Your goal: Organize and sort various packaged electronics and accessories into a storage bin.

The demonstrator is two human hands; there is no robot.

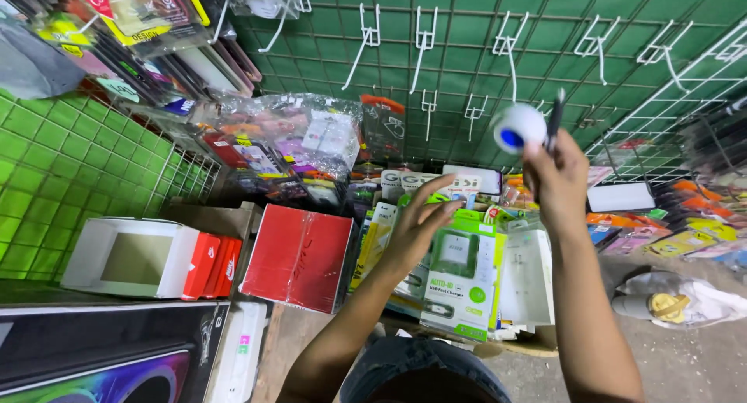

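a small white roll with a blue core point(519, 128) and a black pen point(555, 115) are pinched in the right hand point(556, 177), raised before the green wire grid point(467, 53). the left hand point(420, 224) is held slack and empty over the green-and-white charger pack point(459, 282). roll judged light, stiff; best gripped across the rim.

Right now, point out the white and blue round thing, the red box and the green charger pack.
white and blue round thing point(519, 127), head view, white side.
red box point(299, 257), head view, front face.
green charger pack point(461, 282), head view, front.
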